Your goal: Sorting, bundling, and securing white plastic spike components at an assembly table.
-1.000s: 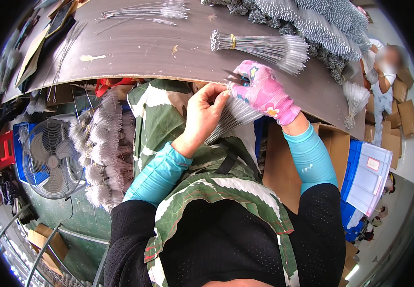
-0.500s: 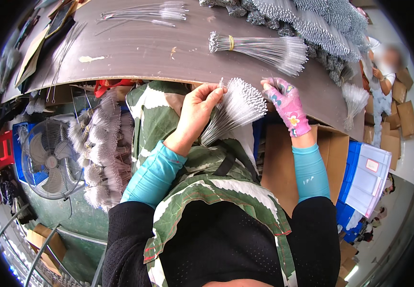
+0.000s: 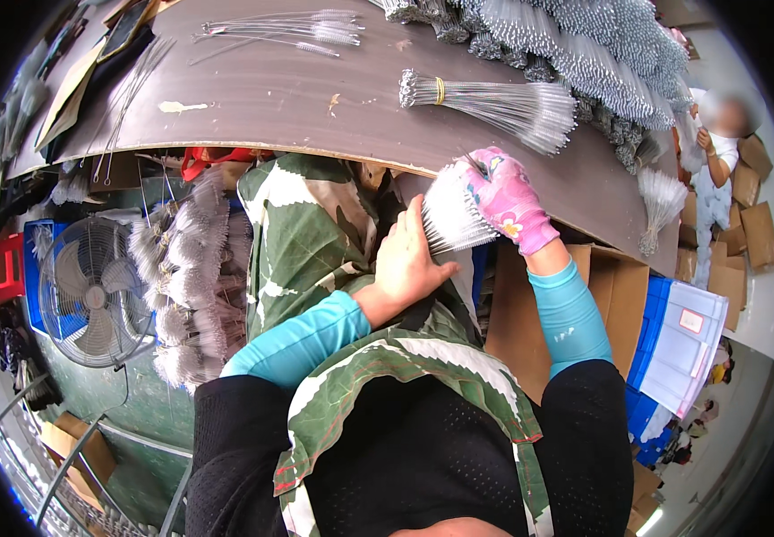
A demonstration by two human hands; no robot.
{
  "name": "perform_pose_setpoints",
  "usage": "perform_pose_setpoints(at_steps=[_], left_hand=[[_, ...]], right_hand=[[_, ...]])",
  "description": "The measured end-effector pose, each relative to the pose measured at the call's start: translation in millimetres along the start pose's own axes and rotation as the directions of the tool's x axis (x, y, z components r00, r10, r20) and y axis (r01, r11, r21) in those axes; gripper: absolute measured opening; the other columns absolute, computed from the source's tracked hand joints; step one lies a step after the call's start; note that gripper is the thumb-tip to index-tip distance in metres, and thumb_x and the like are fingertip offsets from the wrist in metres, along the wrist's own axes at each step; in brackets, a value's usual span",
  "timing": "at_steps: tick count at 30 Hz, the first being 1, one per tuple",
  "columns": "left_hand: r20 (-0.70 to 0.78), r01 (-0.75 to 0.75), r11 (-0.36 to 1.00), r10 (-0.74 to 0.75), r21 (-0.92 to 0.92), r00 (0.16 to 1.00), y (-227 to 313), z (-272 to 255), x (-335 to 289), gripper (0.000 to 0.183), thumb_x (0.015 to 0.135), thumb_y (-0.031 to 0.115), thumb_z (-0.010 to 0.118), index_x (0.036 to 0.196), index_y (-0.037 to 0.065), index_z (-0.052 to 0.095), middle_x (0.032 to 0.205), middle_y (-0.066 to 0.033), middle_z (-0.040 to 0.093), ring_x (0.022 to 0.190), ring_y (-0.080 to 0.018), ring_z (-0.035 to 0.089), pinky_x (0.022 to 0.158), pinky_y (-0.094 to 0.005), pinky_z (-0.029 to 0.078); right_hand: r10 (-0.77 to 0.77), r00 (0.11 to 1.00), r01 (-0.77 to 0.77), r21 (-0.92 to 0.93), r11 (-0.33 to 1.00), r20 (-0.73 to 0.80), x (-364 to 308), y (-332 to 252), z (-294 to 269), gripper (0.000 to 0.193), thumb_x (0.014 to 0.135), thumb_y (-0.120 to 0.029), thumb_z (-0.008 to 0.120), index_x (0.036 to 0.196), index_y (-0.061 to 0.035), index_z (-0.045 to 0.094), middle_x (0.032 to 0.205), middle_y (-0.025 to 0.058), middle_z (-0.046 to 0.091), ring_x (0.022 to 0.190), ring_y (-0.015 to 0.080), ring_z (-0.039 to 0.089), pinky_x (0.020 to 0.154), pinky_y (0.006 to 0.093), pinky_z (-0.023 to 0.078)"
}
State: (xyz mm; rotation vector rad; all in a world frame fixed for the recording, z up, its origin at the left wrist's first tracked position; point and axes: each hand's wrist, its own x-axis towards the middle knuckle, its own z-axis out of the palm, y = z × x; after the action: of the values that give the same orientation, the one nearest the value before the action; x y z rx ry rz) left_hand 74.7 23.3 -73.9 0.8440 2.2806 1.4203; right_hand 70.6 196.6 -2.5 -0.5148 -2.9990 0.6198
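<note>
A bundle of thin wire brushes (image 3: 451, 215) with white bristle ends fans out over my lap, at the table's front edge. My bare left hand (image 3: 409, 264) is around its near left side, fingers stretched along it and thumb apart; the stems below are mostly hidden. On the right, my right hand (image 3: 506, 199), in a pink flowered glove with bare fingertips, is curled closed against the bristle ends. A thin dark tip shows at its fingers, too small to name. Behind them on the table lies another brush bundle (image 3: 494, 106), tied with a yellow band.
Loose brushes (image 3: 288, 31) lie on the brown table (image 3: 252, 98), with a large brush pile (image 3: 575, 45) at back right. Left below are a fan (image 3: 96, 297) and hanging brush bundles (image 3: 197, 277). A cardboard box (image 3: 615, 300) and blue bins (image 3: 660, 331) stand right; another person (image 3: 718, 152) is beyond.
My left hand has moved from pinching at a brush tip down to the bundle's side. My right hand has swung left and closed in against the bristle ends.
</note>
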Motion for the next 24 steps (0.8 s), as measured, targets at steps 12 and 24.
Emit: perform_pose_setpoints(at_steps=[12, 24], left_hand=[[0.254, 0.118, 0.753, 0.066, -0.647, 0.965, -38.2, -46.0, 50.0, 0.053, 0.064, 0.006, 0.076, 0.112, 0.004, 0.055, 0.096, -0.003, 0.064, 0.089, -0.0095, 0.057, 0.083, -0.0264, 0.046], [0.421, 0.276, 0.683, 0.05, -0.676, 0.906, -65.0, -62.1, 52.8, 0.046, 0.06, 0.001, 0.073, 0.104, 0.002, 0.06, 0.095, -0.0006, 0.063, 0.089, -0.01, 0.056, 0.085, -0.0277, 0.044]], right_hand=[[-0.001, 0.967, -0.186, 0.704, 0.685, 0.255, 31.5, -33.0, -39.7, 0.014, 0.084, -0.011, 0.061, 0.088, 0.0022, 0.064, 0.079, 0.0018, 0.063, 0.073, 0.005, 0.053, 0.068, 0.0223, 0.044], [-0.205, 0.815, -0.272, 0.67, 0.69, 0.542, 89.0, -39.3, -20.4, 0.019, 0.084, -0.013, 0.062, 0.095, 0.0014, 0.066, 0.088, 0.0039, 0.066, 0.08, 0.0087, 0.058, 0.074, 0.0245, 0.046]])
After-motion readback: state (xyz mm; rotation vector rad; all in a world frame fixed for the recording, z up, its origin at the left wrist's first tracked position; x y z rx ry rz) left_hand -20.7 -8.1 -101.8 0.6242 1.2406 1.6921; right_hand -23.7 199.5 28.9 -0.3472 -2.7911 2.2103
